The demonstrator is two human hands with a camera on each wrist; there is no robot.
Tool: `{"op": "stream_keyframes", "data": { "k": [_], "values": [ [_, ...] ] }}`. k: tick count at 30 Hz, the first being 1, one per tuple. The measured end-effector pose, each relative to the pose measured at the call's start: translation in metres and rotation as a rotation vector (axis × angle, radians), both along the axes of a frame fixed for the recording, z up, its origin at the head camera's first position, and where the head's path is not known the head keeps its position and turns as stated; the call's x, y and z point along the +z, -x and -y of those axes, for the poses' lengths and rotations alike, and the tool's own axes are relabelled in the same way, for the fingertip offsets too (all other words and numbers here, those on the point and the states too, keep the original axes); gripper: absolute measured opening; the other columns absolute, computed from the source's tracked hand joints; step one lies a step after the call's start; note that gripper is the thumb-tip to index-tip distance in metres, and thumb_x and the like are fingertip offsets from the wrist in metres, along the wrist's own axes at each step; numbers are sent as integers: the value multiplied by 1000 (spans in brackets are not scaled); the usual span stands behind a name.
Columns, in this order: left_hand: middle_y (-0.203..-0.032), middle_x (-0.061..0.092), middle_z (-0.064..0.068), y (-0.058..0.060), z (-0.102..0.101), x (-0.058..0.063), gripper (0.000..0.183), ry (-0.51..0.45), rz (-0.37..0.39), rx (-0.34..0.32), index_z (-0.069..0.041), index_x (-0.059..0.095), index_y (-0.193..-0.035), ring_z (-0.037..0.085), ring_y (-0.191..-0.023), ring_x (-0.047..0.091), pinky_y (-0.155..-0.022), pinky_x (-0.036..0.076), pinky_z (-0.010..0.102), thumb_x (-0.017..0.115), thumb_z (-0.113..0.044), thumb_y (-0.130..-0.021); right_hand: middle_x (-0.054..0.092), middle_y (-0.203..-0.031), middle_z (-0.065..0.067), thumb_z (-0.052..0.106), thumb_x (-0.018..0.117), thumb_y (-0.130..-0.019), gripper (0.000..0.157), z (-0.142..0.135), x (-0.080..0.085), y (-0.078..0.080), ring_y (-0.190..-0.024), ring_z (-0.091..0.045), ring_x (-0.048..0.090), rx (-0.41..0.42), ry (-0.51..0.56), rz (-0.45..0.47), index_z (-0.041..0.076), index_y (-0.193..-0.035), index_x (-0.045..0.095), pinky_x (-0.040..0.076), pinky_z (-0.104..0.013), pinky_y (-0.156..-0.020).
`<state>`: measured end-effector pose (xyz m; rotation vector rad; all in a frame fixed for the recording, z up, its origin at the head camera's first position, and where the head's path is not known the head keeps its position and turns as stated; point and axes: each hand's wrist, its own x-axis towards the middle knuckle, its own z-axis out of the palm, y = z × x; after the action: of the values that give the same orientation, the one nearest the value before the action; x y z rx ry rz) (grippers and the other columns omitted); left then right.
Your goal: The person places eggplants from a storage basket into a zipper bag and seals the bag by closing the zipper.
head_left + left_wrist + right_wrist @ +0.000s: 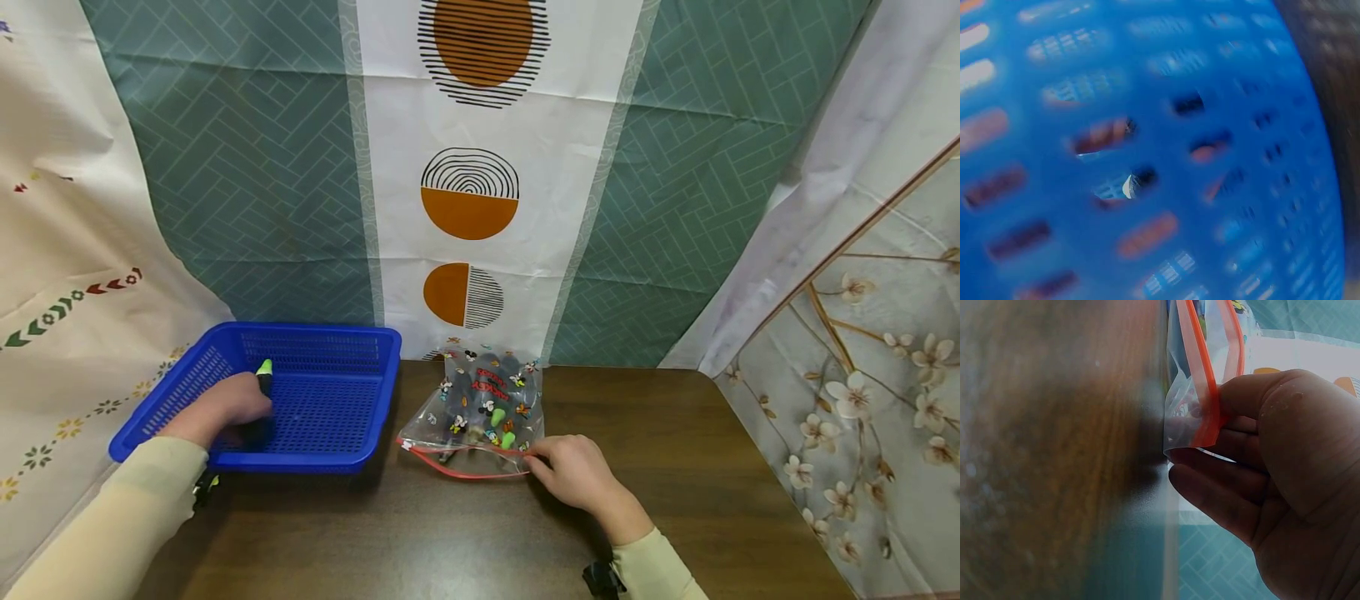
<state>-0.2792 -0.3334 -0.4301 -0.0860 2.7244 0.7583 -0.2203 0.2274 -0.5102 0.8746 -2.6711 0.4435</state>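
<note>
My left hand [238, 402] reaches down into the blue plastic basket [348, 458] and grips a dark, stick-like thing with a bright green tip [266, 367]. Its lower part is hidden by the hand and the shadow. In the left wrist view the slotted basket wall [1166, 144] covers most of the fingers. My right hand [573, 471] pinches the right corner of a clear cartoon-print zip bag [442, 412] at its red zip edge [1205, 369]. The bag's mouth gapes toward me. Inside the bag lie a few things with green ends [498, 416], partly hidden by the print.
A dark brown wooden table [420, 542] carries the basket at left and the bag at centre. Behind stands a green and white patterned cloth [300, 167]. Cream cloth [67, 317] hangs at the left, and a floral cloth [870, 417] lines the right side.
</note>
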Motion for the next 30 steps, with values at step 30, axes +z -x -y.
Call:
{"op": "stream_keyframes", "data": {
  "k": [30],
  "values": [
    [-116,57,41,-2,-39,7,57,-268,-86,60,26,40,-136,49,-100,71,-68,69,49,67,-15,-108,80,-87,10,21,83,-100,5,0,1,0,-73,-9,72,-13,-12,22,21,-96,86,60,-38,-65]
  ]
}}
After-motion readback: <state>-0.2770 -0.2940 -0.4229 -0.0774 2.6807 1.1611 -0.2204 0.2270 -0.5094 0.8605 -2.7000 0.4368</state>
